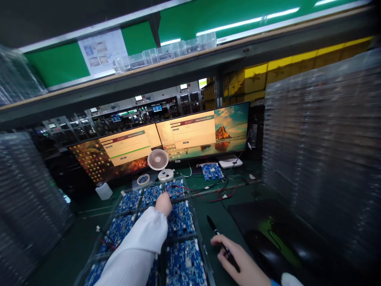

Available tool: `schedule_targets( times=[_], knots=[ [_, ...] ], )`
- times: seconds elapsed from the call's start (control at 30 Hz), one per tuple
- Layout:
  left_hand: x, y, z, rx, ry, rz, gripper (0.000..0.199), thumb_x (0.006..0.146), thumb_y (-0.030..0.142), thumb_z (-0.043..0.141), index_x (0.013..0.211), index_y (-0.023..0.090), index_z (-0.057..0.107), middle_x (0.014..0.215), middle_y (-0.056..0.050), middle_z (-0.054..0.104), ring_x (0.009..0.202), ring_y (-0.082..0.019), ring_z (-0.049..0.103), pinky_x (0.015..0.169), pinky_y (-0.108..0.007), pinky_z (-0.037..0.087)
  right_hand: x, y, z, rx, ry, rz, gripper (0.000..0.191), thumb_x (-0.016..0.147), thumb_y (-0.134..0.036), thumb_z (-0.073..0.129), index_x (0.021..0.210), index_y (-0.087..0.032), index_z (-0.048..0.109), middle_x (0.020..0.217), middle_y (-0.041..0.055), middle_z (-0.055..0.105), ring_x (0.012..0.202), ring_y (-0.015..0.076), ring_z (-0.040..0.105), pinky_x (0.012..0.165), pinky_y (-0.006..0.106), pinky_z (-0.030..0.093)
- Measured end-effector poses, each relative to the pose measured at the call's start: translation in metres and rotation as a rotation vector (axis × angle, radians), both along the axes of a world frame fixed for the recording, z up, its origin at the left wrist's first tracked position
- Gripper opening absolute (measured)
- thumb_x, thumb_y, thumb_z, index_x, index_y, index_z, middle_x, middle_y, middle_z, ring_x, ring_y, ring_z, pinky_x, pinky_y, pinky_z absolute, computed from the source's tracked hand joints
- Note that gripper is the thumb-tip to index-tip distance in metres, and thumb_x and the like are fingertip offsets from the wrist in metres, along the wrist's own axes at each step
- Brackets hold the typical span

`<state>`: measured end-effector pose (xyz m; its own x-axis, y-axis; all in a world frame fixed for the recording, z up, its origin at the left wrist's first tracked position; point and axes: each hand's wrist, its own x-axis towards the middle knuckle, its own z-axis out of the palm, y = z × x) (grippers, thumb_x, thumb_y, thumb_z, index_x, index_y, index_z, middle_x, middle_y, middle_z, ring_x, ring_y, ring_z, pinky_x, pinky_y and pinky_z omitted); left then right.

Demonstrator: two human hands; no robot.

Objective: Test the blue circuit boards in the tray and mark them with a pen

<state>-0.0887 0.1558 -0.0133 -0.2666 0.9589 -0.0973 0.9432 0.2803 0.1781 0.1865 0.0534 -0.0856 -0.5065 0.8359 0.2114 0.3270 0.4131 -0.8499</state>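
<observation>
The left hand (163, 203) reaches forward in a white sleeve (139, 246) to the far end of a clear tray (200, 234) of blue boards (181, 218), its fingers curled down onto the board in the far row; whether they pinch anything there cannot be told, since the back of the hand hides the fingertips. The tray lies on the green bench (74, 246) straight ahead, its boards set in rows of compartments, with red wires (190, 190) trailing from the far row toward the right. The right hand (238, 260) rests low on the bench just right of the tray, fingers closed around a black pen (220, 240) whose tip points away and to the left. Beside that hand lies a dark mat (268, 216) with a black mouse (264, 252) on it. Behind the tray stand a small white fan (158, 161), a roll of tape (143, 179) and a white jar (104, 190); a single blue board (212, 171) sits apart to the right, near a white box (230, 162). Two monitors (190, 137) stretch across the back, showing pale windows. Tall stacks of clear trays (321, 159) rise at the right and at the left.
</observation>
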Motion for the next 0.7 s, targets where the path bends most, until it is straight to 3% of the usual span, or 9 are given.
schedule_targets(
  times=[0.13, 0.23, 0.3, 0.4, 0.5, 0.6, 0.7],
  knots=[
    [-0.002, -0.005, 0.008, 0.064, -0.054, -0.097, 0.026, 0.080, -0.001, 0.042, 0.100, 0.004, 0.057, 0.107, -0.021, 0.059, 0.106, -0.027, 0.056, 0.094, -0.033, 0.041, 0.001, 0.000, -0.001, 0.029, 0.007, -0.014, 0.030, 0.087, -0.029, 0.043, 0.113, -0.021, 0.054, 0.104, 0.0063, 0.062, 0.082, 0.0144, 0.060, 0.079, 0.026, 0.050],
    [-0.001, -0.021, 0.022, 0.049, -0.154, -0.240, 0.024, 0.079, -0.001, 0.036, 0.083, 0.012, 0.055, 0.091, -0.009, 0.059, 0.087, -0.018, 0.060, 0.080, -0.026, 0.045, 0.001, 0.000, 0.002, 0.044, 0.020, -0.024, 0.029, 0.087, -0.028, 0.043, 0.112, -0.022, 0.055, 0.103, 0.0058, 0.062, 0.081, 0.0140, 0.060, 0.079, 0.026, 0.050],
    [0.000, -0.040, 0.032, 0.007, -0.294, -0.330, 0.022, 0.084, 0.005, 0.033, 0.089, 0.016, 0.052, 0.083, -0.002, 0.055, 0.069, -0.012, 0.056, 0.065, -0.021, 0.045, 0.000, 0.000, 0.003, 0.050, 0.045, -0.031, 0.027, 0.087, -0.028, 0.044, 0.110, -0.023, 0.056, 0.102, 0.0052, 0.063, 0.081, 0.0141, 0.060, 0.078, 0.026, 0.050],
    [0.006, -0.072, 0.040, -0.007, -0.629, -0.410, 0.030, 0.092, 0.022, 0.033, 0.121, 0.020, 0.040, 0.080, 0.002, 0.045, 0.055, -0.008, 0.045, 0.051, -0.019, 0.040, 0.000, 0.000, 0.003, 0.058, 0.088, -0.054, 0.027, 0.087, -0.031, 0.045, 0.109, -0.023, 0.057, 0.102, 0.0053, 0.063, 0.081, 0.0144, 0.061, 0.079, 0.027, 0.051],
    [0.019, -0.098, 0.034, 0.062, -0.906, -0.307, 0.050, 0.093, 0.030, 0.032, 0.139, 0.023, 0.014, 0.076, 0.004, 0.040, 0.049, -0.007, 0.035, 0.046, -0.019, 0.033, 0.001, 0.003, 0.002, 0.059, 0.122, -0.100, 0.029, 0.088, -0.034, 0.044, 0.112, -0.022, 0.055, 0.105, 0.0070, 0.063, 0.083, 0.0151, 0.061, 0.081, 0.028, 0.051],
    [0.035, -0.113, 0.016, 0.053, -1.036, -0.170, 0.045, 0.091, 0.029, 0.030, 0.133, 0.014, 0.026, 0.069, 0.005, 0.043, 0.044, -0.007, 0.035, 0.044, -0.019, 0.032, 0.003, 0.007, -0.001, 0.053, 0.151, -0.148, 0.031, 0.088, -0.036, 0.044, 0.114, -0.021, 0.052, 0.107, 0.0085, 0.062, 0.081, 0.0152, 0.061, 0.078, 0.030, 0.052],
    [0.051, -0.124, -0.001, -0.014, -1.095, -0.157, 0.039, 0.087, 0.025, 0.031, 0.123, 0.012, 0.037, 0.075, 0.001, 0.051, 0.048, -0.008, 0.044, 0.046, -0.021, 0.038, 0.004, 0.010, -0.002, 0.040, 0.166, -0.181, 0.034, 0.087, -0.038, 0.044, 0.115, -0.020, 0.050, 0.108, 0.0092, 0.061, 0.079, 0.0149, 0.060, 0.077, 0.030, 0.052]
  ],
)
